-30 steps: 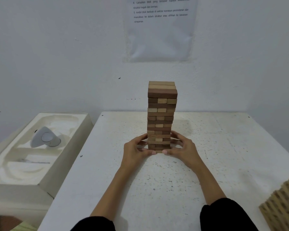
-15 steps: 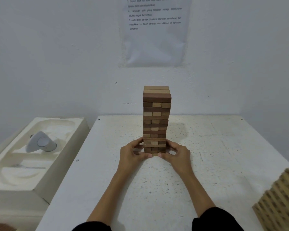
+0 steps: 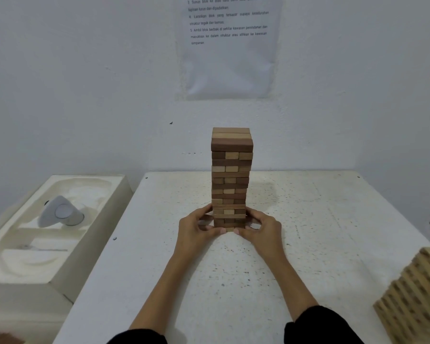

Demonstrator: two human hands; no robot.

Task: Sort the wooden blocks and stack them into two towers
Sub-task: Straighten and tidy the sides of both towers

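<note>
On my feed the tower stands upright near the middle of the desk, set toward the back wall. It is built of dark and light wooden blocks mixed together, in layers that cross one another. The top few layers sit a little off line with those beneath.

The left hand clasps the tower's base from the left. Its fingers are curled onto the lowest layers and its thumb tip lies along the front bottom edge. The right hand mirrors it on the other side, fingers curled against the lower blocks and thumb at the same front edge. The two thumb tips nearly meet in front of the bottom block. Both hands sit low at the desk surface, and black sleeves show at the bottom of my view.

At the near right corner of the desk I see a second stack made of light blocks only, well apart from the tower. The frame edge cuts it off, and it looks tilted in this wide lens, so I cannot tell how it truly stands.

Just beside the desk on the left is a white moulded tray holding a pale grey rounded device. On the wall above the tower hangs a printed sheet with several lines of text
</note>
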